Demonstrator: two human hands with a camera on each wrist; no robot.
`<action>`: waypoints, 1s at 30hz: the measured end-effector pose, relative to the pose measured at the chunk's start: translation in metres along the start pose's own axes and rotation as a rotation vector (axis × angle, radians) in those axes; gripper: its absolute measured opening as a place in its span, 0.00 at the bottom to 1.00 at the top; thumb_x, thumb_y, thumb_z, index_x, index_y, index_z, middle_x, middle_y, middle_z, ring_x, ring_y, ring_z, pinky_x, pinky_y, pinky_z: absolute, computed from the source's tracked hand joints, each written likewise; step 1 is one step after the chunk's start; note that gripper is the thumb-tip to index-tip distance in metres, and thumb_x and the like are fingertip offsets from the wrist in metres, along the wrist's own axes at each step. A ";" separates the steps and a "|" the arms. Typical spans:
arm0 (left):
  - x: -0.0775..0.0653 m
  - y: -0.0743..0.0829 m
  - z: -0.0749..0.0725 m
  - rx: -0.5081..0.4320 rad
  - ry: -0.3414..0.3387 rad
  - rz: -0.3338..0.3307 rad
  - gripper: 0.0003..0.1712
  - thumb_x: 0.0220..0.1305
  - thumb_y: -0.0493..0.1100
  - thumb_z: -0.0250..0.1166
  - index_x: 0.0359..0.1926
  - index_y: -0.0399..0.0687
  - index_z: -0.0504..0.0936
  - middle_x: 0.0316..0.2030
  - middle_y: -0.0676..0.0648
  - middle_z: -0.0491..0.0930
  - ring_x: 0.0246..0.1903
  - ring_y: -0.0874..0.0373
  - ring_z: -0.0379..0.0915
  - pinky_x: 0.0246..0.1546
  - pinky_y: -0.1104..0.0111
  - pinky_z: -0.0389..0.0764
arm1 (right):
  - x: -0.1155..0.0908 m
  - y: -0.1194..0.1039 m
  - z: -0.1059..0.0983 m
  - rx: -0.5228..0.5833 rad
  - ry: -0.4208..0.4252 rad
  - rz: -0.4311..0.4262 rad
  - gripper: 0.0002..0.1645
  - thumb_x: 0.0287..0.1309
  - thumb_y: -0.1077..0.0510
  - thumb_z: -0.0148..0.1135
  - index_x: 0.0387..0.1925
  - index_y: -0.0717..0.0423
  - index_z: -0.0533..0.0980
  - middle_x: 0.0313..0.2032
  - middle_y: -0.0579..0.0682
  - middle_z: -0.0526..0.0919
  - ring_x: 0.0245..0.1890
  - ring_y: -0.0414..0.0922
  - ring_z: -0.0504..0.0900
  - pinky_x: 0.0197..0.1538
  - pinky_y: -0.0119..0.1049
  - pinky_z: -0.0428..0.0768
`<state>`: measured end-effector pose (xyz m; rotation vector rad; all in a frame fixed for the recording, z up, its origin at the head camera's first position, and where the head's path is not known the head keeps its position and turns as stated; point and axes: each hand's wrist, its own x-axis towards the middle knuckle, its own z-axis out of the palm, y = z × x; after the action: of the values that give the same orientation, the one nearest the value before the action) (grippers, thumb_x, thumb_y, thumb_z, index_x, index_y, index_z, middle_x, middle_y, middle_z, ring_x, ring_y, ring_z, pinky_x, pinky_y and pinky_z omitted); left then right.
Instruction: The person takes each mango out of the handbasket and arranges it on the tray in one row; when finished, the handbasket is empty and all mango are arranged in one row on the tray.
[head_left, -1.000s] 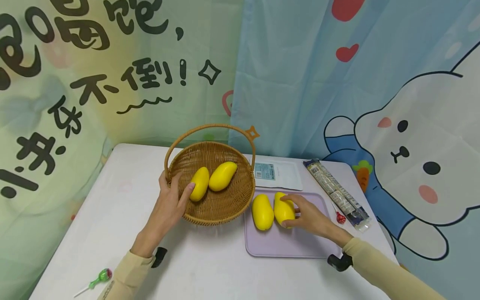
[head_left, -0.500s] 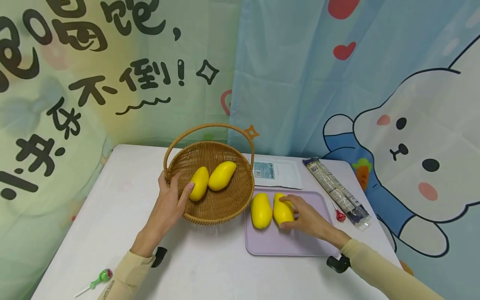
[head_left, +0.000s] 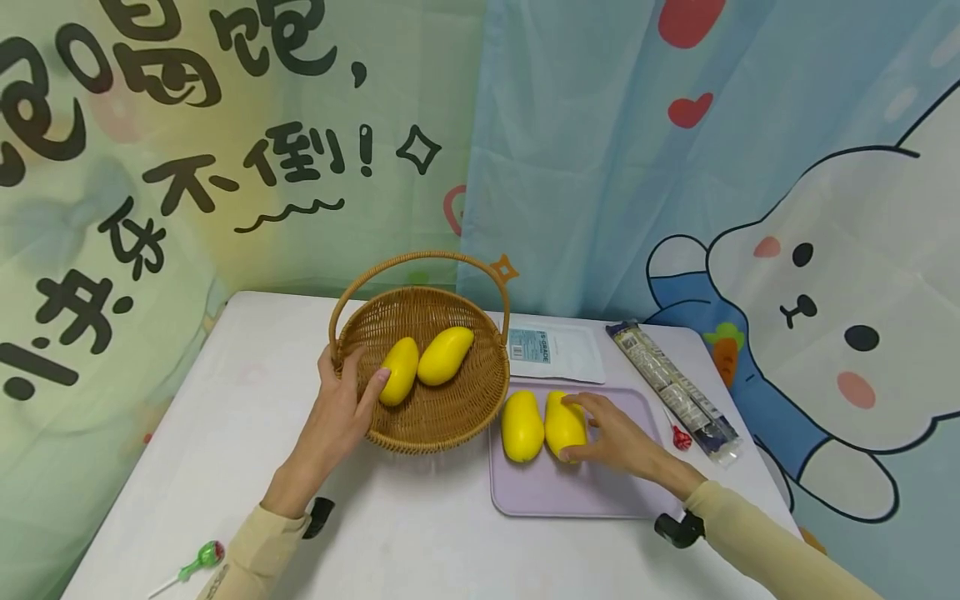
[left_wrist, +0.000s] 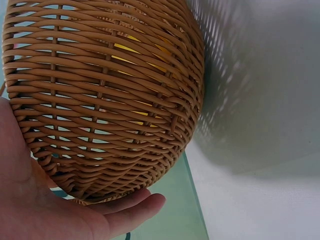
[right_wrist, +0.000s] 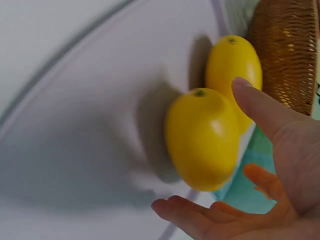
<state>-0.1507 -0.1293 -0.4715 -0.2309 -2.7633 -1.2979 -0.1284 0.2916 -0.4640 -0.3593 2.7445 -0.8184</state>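
My left hand (head_left: 341, 408) holds the left side of a brown wicker basket (head_left: 450, 417) with a tall arched handle. The thumb reaches over the rim beside a yellow mango (head_left: 400, 371); a second mango (head_left: 446, 355) lies to its right inside. The basket's opening tilts toward me. On the lilac tray (head_left: 540, 496) two more mangoes lie side by side. My right hand (head_left: 618, 437) spreads thumb and fingers around the right one (right_wrist: 202, 145); the right wrist view shows a gap between the fingers and its skin. The left one (head_left: 522, 427) is just beyond it.
Behind the tray lies a white packet (head_left: 558, 354) with a blue label. A long clear-wrapped package (head_left: 671, 387) and a red lollipop (head_left: 681, 438) lie at the right. A green lollipop (head_left: 202, 558) is at the front left. Printed curtains (head_left: 555, 150) hang behind the white table (head_left: 420, 542).
Both hands, the basket and the mangoes stay almost where they were. The head view shifts slightly up and down between frames.
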 end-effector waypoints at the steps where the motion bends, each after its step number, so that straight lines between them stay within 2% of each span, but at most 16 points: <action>1: 0.000 0.000 0.000 0.000 -0.001 0.001 0.43 0.77 0.67 0.44 0.77 0.41 0.55 0.78 0.33 0.31 0.60 0.32 0.73 0.58 0.44 0.77 | 0.000 -0.003 -0.003 0.006 0.003 0.011 0.50 0.52 0.43 0.79 0.71 0.55 0.67 0.72 0.65 0.64 0.61 0.64 0.76 0.62 0.60 0.76; 4: 0.000 -0.001 0.000 0.001 -0.003 0.003 0.43 0.77 0.67 0.44 0.77 0.41 0.55 0.78 0.33 0.30 0.60 0.33 0.73 0.58 0.44 0.77 | 0.002 -0.011 -0.014 0.022 0.019 0.032 0.51 0.53 0.42 0.77 0.72 0.53 0.65 0.72 0.63 0.64 0.62 0.68 0.75 0.61 0.60 0.78; 10: 0.000 -0.001 0.001 -0.001 -0.001 0.008 0.43 0.77 0.67 0.45 0.77 0.41 0.55 0.78 0.33 0.31 0.61 0.32 0.72 0.59 0.43 0.77 | 0.009 -0.028 -0.046 0.069 0.062 0.005 0.49 0.57 0.41 0.74 0.73 0.51 0.63 0.74 0.64 0.59 0.64 0.70 0.73 0.59 0.61 0.79; 15: 0.000 -0.001 0.000 -0.003 0.006 0.016 0.43 0.77 0.67 0.45 0.77 0.40 0.56 0.78 0.32 0.32 0.61 0.32 0.72 0.59 0.43 0.77 | 0.014 -0.054 -0.077 0.089 0.104 -0.032 0.48 0.58 0.42 0.74 0.73 0.50 0.63 0.74 0.62 0.60 0.66 0.67 0.73 0.61 0.59 0.78; 20: 0.000 -0.001 0.000 -0.003 0.007 0.017 0.43 0.77 0.67 0.45 0.77 0.41 0.56 0.78 0.32 0.32 0.60 0.33 0.73 0.57 0.44 0.78 | 0.018 -0.086 -0.101 0.058 0.142 -0.087 0.46 0.58 0.41 0.73 0.73 0.48 0.64 0.72 0.57 0.67 0.65 0.60 0.77 0.58 0.55 0.81; 26: 0.000 -0.001 0.001 -0.003 -0.001 0.004 0.43 0.77 0.67 0.45 0.77 0.41 0.55 0.78 0.33 0.31 0.59 0.33 0.74 0.56 0.45 0.79 | 0.024 -0.120 -0.107 0.077 0.119 -0.118 0.44 0.57 0.39 0.73 0.72 0.41 0.66 0.71 0.47 0.70 0.64 0.52 0.79 0.57 0.52 0.82; 30: -0.001 -0.001 0.000 0.001 -0.002 0.006 0.43 0.77 0.67 0.44 0.77 0.41 0.55 0.78 0.32 0.30 0.56 0.34 0.76 0.53 0.46 0.81 | 0.031 -0.144 -0.099 0.088 0.070 -0.147 0.43 0.58 0.40 0.73 0.71 0.41 0.67 0.71 0.48 0.69 0.63 0.51 0.80 0.57 0.50 0.83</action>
<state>-0.1503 -0.1294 -0.4724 -0.2408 -2.7631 -1.2954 -0.1646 0.2152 -0.3083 -0.5297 2.7602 -1.0026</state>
